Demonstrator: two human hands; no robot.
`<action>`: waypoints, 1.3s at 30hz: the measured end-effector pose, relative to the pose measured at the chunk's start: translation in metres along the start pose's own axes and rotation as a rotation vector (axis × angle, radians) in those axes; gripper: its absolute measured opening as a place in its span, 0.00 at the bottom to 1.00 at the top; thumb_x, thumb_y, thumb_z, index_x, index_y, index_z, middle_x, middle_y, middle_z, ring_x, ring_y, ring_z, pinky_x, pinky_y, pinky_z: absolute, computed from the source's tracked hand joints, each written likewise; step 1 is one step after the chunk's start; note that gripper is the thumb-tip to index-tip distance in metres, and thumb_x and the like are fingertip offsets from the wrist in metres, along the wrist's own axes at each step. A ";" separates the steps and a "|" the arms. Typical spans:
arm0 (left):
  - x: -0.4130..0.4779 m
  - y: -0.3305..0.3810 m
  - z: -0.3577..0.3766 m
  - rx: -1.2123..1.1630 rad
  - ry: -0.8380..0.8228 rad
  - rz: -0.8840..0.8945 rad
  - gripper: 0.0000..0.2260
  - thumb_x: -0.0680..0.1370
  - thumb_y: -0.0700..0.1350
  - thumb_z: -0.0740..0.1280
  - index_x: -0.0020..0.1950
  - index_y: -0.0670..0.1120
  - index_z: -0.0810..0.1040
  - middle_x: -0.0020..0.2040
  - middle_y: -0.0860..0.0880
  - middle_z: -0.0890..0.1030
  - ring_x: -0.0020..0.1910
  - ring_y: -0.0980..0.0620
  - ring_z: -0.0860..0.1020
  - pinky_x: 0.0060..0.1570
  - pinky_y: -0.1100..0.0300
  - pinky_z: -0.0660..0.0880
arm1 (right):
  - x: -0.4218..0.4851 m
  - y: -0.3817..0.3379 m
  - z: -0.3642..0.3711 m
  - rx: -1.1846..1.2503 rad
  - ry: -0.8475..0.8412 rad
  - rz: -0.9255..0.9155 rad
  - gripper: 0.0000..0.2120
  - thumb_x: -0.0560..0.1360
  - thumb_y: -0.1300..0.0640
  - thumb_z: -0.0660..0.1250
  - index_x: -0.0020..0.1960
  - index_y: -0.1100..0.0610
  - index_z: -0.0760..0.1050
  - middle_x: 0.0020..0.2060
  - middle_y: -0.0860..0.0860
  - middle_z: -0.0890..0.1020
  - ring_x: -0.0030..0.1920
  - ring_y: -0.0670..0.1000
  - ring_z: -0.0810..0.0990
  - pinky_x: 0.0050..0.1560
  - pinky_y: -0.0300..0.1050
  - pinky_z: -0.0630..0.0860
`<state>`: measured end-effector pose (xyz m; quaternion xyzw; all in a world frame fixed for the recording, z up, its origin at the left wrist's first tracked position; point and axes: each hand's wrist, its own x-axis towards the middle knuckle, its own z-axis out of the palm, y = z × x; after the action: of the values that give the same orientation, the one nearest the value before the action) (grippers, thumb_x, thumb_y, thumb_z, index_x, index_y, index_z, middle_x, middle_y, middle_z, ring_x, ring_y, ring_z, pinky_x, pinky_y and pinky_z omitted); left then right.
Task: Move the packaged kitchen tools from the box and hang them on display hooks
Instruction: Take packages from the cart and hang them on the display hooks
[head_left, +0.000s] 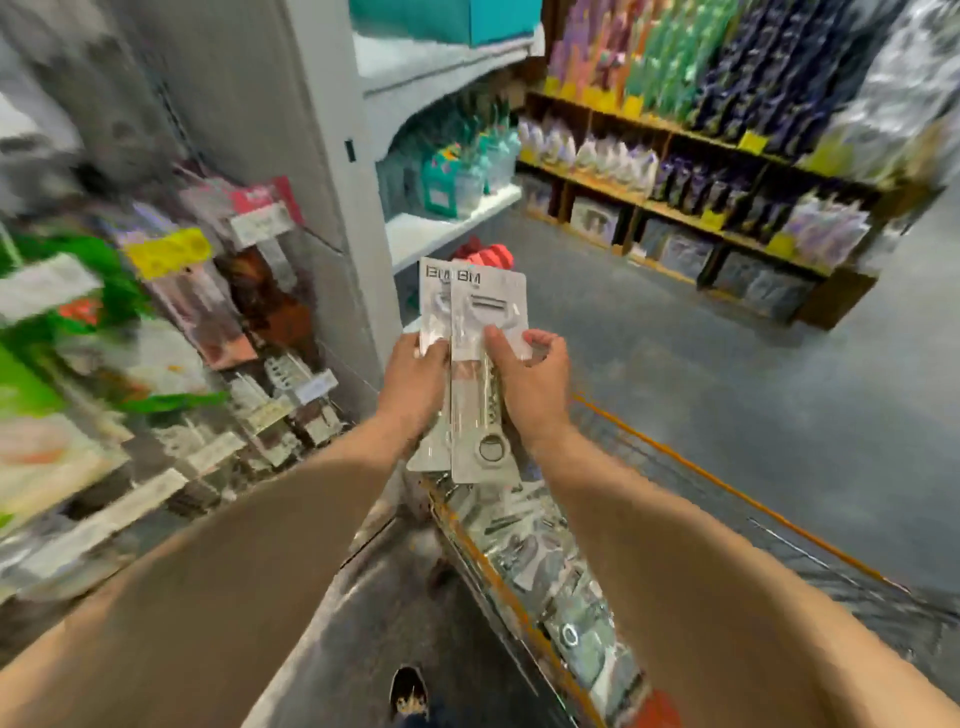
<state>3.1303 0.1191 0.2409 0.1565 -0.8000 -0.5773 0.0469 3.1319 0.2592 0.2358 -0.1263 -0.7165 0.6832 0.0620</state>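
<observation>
Shop aisle flooring of grey concrete is filling the right of the frame, with wooden shelving of bagged goods at upper right and a blurred hanging display of packaged wares at left. At lower centre, an orange-rimmed wire cart is carrying the stock of clear-packed utensils; no separate box is discernible.

Both hands are holding white carded peeler packs upright at centre frame, header cards uppermost, apparently so the hang holes are presenting toward the hooks. The left hand is gripping the rear pack by its left edge, fingers closed over the card face. The right hand is clamping the front pack, thumb lying across the blister, remaining fingers wrapped behind its right edge. The packs are overlapping, apparently being fanned apart to separate one. Judged stage: packs lifted clear of the cart, hanging not yet begun.
</observation>
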 end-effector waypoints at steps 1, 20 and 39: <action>-0.005 0.009 -0.017 -0.043 0.056 -0.017 0.19 0.83 0.57 0.61 0.71 0.49 0.73 0.65 0.49 0.80 0.62 0.46 0.78 0.67 0.46 0.73 | -0.007 -0.016 0.013 0.023 -0.037 -0.007 0.27 0.69 0.37 0.79 0.59 0.47 0.70 0.46 0.47 0.85 0.44 0.40 0.83 0.48 0.40 0.78; -0.079 0.068 -0.363 -0.165 0.694 0.159 0.30 0.84 0.66 0.51 0.70 0.45 0.76 0.63 0.46 0.82 0.63 0.44 0.80 0.67 0.46 0.74 | -0.199 -0.205 0.274 0.153 -0.548 -0.309 0.30 0.70 0.36 0.78 0.63 0.51 0.72 0.52 0.42 0.83 0.52 0.41 0.82 0.55 0.43 0.79; 0.019 0.112 -0.327 -0.242 0.560 0.317 0.26 0.83 0.67 0.57 0.74 0.54 0.71 0.66 0.52 0.81 0.64 0.50 0.78 0.67 0.49 0.73 | -0.087 -0.255 0.290 -0.009 -0.508 -0.059 0.18 0.82 0.50 0.56 0.47 0.57 0.82 0.47 0.57 0.87 0.48 0.58 0.84 0.52 0.50 0.77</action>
<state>3.1744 -0.1521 0.4522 0.1761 -0.6963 -0.5881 0.3718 3.1155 -0.0520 0.4800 0.0698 -0.7156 0.6877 -0.1007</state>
